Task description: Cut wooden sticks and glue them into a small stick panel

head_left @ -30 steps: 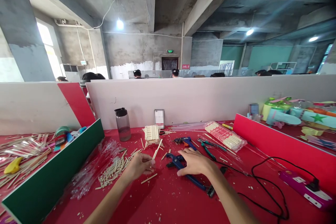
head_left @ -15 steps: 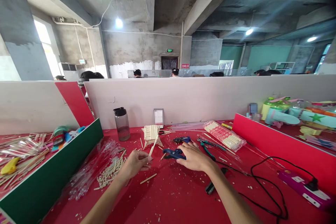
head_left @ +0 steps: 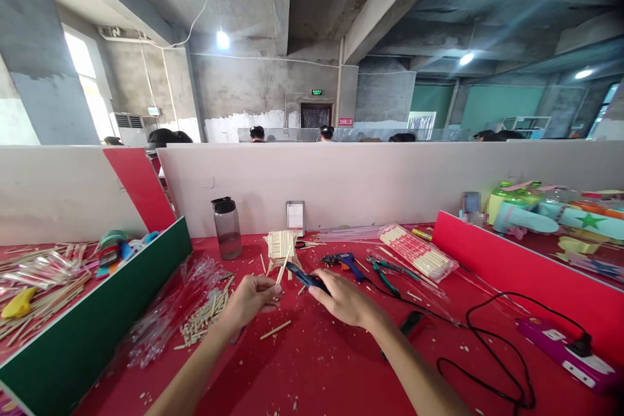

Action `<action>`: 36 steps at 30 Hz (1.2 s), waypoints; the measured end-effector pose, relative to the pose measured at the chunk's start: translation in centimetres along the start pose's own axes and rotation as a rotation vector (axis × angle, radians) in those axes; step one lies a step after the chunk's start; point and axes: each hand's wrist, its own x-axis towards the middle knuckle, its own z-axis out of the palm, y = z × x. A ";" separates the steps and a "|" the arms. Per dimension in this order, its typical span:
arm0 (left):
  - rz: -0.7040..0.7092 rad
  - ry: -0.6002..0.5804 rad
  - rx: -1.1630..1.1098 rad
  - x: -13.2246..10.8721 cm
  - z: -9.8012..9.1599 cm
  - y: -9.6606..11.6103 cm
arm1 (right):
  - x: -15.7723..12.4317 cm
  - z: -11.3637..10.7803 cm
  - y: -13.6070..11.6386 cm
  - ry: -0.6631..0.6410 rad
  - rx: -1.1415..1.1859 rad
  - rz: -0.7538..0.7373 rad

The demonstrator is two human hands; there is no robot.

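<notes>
Between its fingers my left hand (head_left: 256, 299) pinches a thin wooden stick (head_left: 282, 271), which tilts up to the right. My right hand (head_left: 341, 296) is wrapped round a dark blue cutting tool (head_left: 307, 277), its tip close to the stick. Whether the jaws touch the stick is hard to tell. Just behind stands a small structure of light wooden sticks (head_left: 281, 247). A loose stick (head_left: 275, 329) lies on the red table below my left hand. Cut stick pieces (head_left: 207, 318) are heaped to its left.
A bottle (head_left: 227, 231) and a phone (head_left: 295, 218) stand at the back. A glue gun (head_left: 347, 263), green-handled pliers (head_left: 385, 276), packed sticks (head_left: 418, 251) and a purple power strip (head_left: 568, 351) with a black cable lie rightward. A green divider (head_left: 107, 312) borders the left.
My right hand has moved slightly left and turned, bringing the blue tool from the table area up beside the stick. My left hand has barely moved.
</notes>
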 end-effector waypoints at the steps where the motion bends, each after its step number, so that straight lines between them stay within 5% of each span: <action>1: -0.003 -0.002 0.008 0.0 0.1 0.0 | 0.0 0.1 -0.1 0.002 0.011 0.000; 36: -0.078 -0.081 0.082 -0.1 -0.4 -0.5 | 0.3 0.1 -0.2 -0.069 0.112 -0.020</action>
